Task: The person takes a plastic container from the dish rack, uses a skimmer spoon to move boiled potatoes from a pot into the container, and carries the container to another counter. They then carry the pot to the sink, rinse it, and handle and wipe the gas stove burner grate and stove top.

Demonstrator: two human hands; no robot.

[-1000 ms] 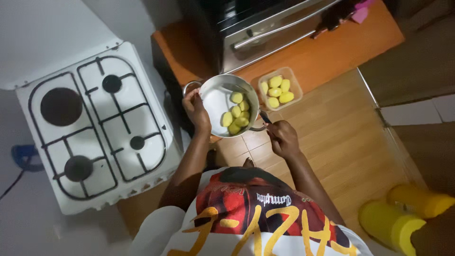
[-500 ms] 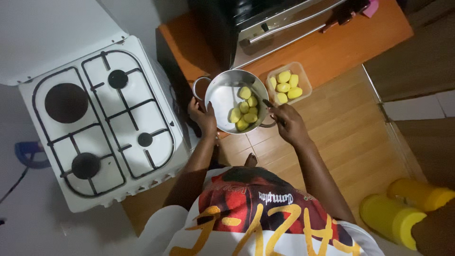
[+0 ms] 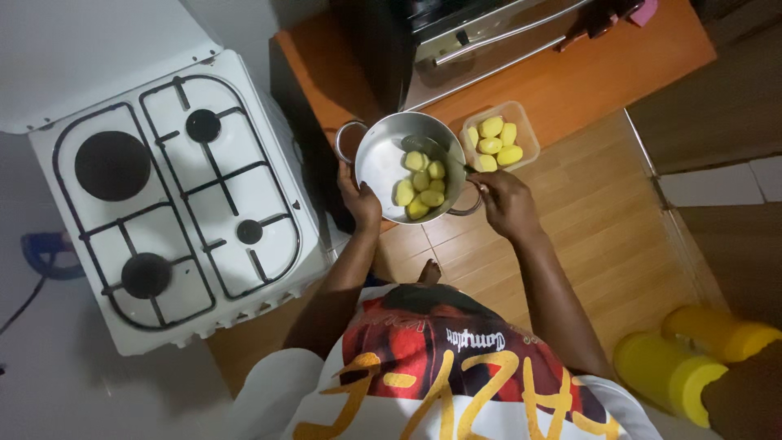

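I'm seeing dim, warm indoor light. The steel pot (image 3: 405,165) is catching a soft sheen on its inner wall; the white stove (image 3: 167,200) is reading greyish. Shadows are pooling at the far oven (image 3: 456,41). Edges are bending and softening, detail smearing throughout.

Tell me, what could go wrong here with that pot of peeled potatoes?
The pot is held off the floor by its rim in the left hand, so it could tip and spill the potato pieces. The right hand seems to hold a dark, thin tool at the rim, possibly a knife; a slip might nick a finger. The open container of potatoes sits on the floor beside the pot and might get knocked.
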